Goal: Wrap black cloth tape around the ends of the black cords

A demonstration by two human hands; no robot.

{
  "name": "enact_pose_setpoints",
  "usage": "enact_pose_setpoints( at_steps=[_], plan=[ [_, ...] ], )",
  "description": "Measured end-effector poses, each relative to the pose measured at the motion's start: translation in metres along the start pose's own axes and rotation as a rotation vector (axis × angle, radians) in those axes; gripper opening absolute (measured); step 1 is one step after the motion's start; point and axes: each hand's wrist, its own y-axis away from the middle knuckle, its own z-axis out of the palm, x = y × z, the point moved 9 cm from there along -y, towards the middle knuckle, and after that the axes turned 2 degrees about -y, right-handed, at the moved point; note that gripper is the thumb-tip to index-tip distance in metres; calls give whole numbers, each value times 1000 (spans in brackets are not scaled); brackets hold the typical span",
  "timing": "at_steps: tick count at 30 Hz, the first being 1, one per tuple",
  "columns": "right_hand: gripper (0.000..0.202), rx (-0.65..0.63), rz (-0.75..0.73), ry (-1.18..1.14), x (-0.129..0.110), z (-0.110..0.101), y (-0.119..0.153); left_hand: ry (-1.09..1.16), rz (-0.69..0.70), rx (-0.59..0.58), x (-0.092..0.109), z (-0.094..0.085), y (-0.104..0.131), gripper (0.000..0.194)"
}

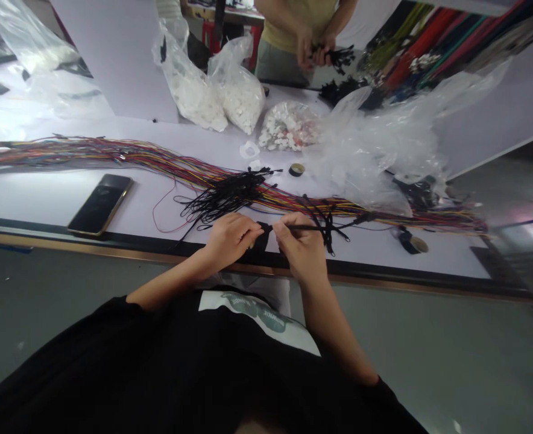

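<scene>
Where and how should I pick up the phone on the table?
I'd grip the phone across its two long edges, about midway along, with the left hand coming down from above and the near side. It lies flat, so its narrow body suits a grip across the width, and the wire bundle runs beyond its far end, which makes the near side the clearer approach.

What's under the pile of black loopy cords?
Red and yellow wires pass beneath the black cords, showing on both sides. The part right under the pile is hidden.
</scene>
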Motion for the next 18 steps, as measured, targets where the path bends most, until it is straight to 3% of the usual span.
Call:
enact_pose_setpoints(
  at_steps=[3,5,7,10,13,16,18],
  plan=[
    [20,-78,101,-113,10,9,0,-45,62,30,4,4,3,23],
    [21,-42,93,-88,11,8,0,-4,-9,21,0,8,3,22],
    [20,31,38,9,7,3,1,120,-177,6,-10,11,5,17],
    [19,107,-24,125,0,-2,3,477,-503,-14,-29,23,14,7],
    [17,120,-91,132,-5,-2,4,940,-754,-25,-40,42,23,22],
    [14,71,-153,83,-9,1,3,1253,-909,-240,-38,66,30,34],
    [14,5,-150,51,-10,5,0,1311,-951,-366,-37,73,33,32]
  ],
)
